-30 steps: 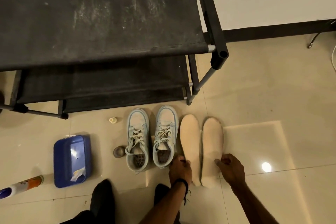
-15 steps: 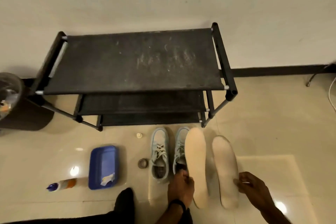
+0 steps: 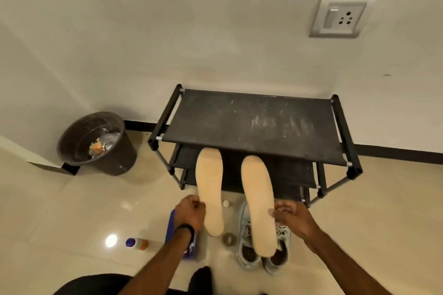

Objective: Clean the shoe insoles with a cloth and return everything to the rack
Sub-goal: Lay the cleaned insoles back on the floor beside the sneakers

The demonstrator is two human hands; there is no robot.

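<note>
Two beige insoles are lifted off the floor in front of the black shoe rack (image 3: 251,124). My left hand (image 3: 190,212) pinches the left insole (image 3: 211,189) at its edge. The right insole (image 3: 259,201) is gripped along its side by my right hand (image 3: 291,217). A pair of light blue sneakers (image 3: 249,256) stands on the floor below the right insole, partly hidden by it. No cloth shows clearly.
A blue tray (image 3: 171,225) lies under my left arm, with a spray bottle (image 3: 136,243) to its left. A small bottle (image 3: 226,203) and a round lid (image 3: 229,239) sit between the insoles. A dark bin (image 3: 96,143) stands left of the rack. A wall socket (image 3: 338,17) is above.
Both hands have picked the insoles up from the floor and raised them toward the rack. The view has pulled back and up, now showing the bin and wall socket.
</note>
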